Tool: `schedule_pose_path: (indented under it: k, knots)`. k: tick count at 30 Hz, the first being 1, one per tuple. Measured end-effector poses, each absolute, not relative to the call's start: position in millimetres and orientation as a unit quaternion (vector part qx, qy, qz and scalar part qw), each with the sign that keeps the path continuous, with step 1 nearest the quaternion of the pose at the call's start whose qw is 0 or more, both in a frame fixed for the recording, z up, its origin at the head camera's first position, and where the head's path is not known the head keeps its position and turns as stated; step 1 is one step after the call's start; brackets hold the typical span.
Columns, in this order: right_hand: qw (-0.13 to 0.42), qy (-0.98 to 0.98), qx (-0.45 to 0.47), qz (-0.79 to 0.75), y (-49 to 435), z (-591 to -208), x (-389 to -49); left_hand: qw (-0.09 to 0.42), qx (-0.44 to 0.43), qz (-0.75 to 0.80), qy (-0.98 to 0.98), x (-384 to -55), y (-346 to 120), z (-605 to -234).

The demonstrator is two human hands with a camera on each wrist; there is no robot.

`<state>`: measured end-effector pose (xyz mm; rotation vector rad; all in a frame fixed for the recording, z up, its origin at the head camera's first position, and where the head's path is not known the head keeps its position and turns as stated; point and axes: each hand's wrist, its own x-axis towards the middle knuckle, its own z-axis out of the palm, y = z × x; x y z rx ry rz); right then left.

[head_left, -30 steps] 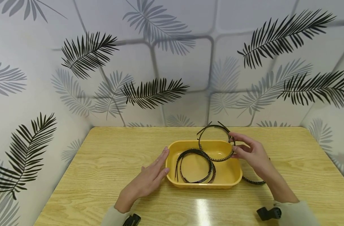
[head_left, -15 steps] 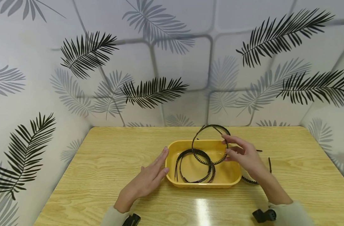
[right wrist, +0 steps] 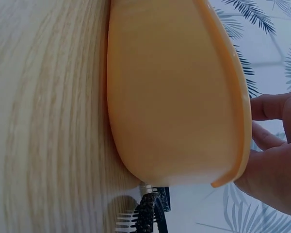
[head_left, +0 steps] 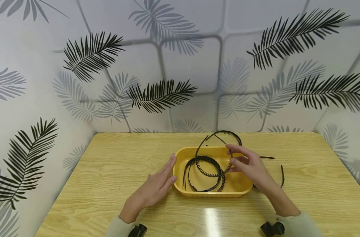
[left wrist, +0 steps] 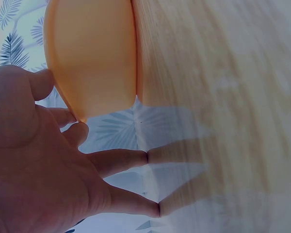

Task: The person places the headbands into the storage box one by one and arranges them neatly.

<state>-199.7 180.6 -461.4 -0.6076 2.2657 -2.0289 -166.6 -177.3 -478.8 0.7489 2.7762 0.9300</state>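
Observation:
Over the yellow plastic basin (head_left: 212, 194) my right hand (head_left: 247, 165) pinches a thin black toothed headband (head_left: 196, 159) by its right side. The held headband stands tilted, its lower teeth overlapping other dark headbands (head_left: 189, 164) that lie inside the basin on the left. My left hand (head_left: 159, 187) rests with fairly straight fingers against the basin's left rim. In the left wrist view, two fingertips of the left hand (left wrist: 53, 160) touch the tabletop while others meet the rim. The right wrist view hides the held headband behind the basin wall (right wrist: 174, 97).
Right of the basin on the wooden table (head_left: 123, 158) lies a black headband (head_left: 282, 172), partly behind my right wrist. A dark headband end (head_left: 267, 157) sticks out beyond the right hand. A patterned wall (head_left: 194, 65) rises behind the table's back edge.
My right hand has moved left and slightly down with the headband, bringing it further over the basin and turning it a little. The left hand has stayed at the rim.

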Motion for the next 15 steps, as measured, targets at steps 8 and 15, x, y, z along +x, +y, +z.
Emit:
schedule_pose_path:
  k: [8,15]
  knots:
    - [0.043,0.725,-0.181,-0.663,170,-462,-198,0.062,0.242,0.307,0.918,-167,-178,-478]
    - [0.054,0.726,-0.186,-0.660,163,-463,-196,0.063,0.243,0.304,0.919,-167,-178,-478]
